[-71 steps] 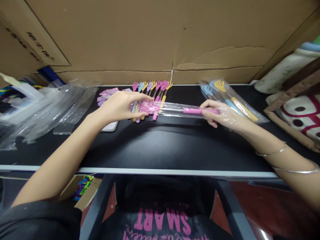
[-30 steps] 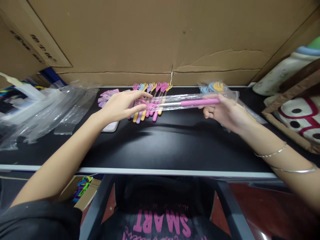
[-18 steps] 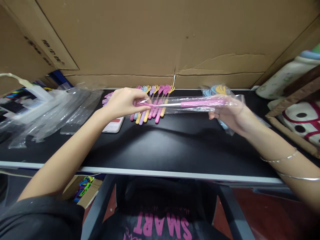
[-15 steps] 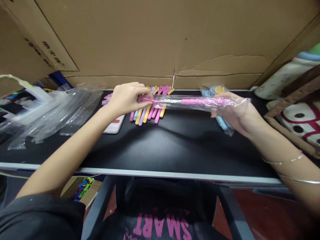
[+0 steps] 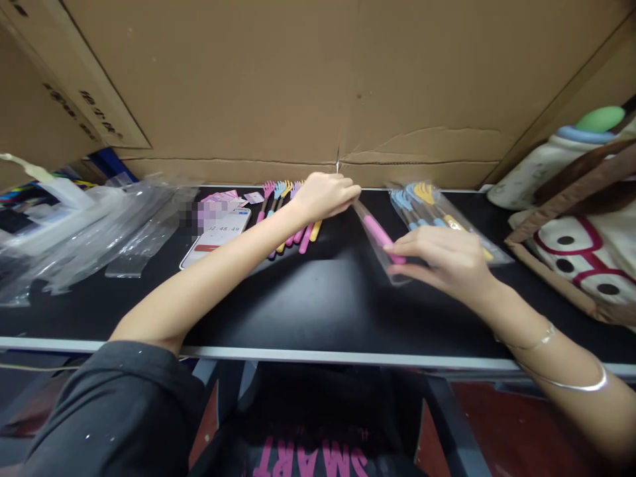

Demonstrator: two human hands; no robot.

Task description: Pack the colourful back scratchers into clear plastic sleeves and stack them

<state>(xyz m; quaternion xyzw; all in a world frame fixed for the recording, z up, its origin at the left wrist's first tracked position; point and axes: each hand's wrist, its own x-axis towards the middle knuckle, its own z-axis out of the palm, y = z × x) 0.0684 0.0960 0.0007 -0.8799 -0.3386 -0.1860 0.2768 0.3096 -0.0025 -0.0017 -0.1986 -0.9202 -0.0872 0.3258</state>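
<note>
A pink-handled back scratcher [image 5: 377,232] in a clear plastic sleeve slants between my two hands above the black table. My left hand [image 5: 328,195] is closed round its upper end, which the fingers hide. Thumb and fingers of my right hand [image 5: 442,257] pinch the lower end of the pink handle and the sleeve. Beyond my right hand lie several bagged back scratchers [image 5: 415,199] with blue and yellow heads. Loose back scratchers [image 5: 278,190] in pink, blue, yellow and purple lie in a row, partly covered by my left hand and forearm.
Clear plastic sleeves [image 5: 134,228] are heaped at the left. Near them are a phone [image 5: 223,232] showing a timer and some purple cards [image 5: 223,199]. A white bottle [image 5: 541,169] and a bag with a glasses pattern [image 5: 571,245] stand at the right. Cardboard [image 5: 248,86] walls the back.
The sleeved back scratcher has swung from level to slanted, its handle end nearer me. My left hand has moved right and my right hand lower, uncovering the bagged scratchers.
</note>
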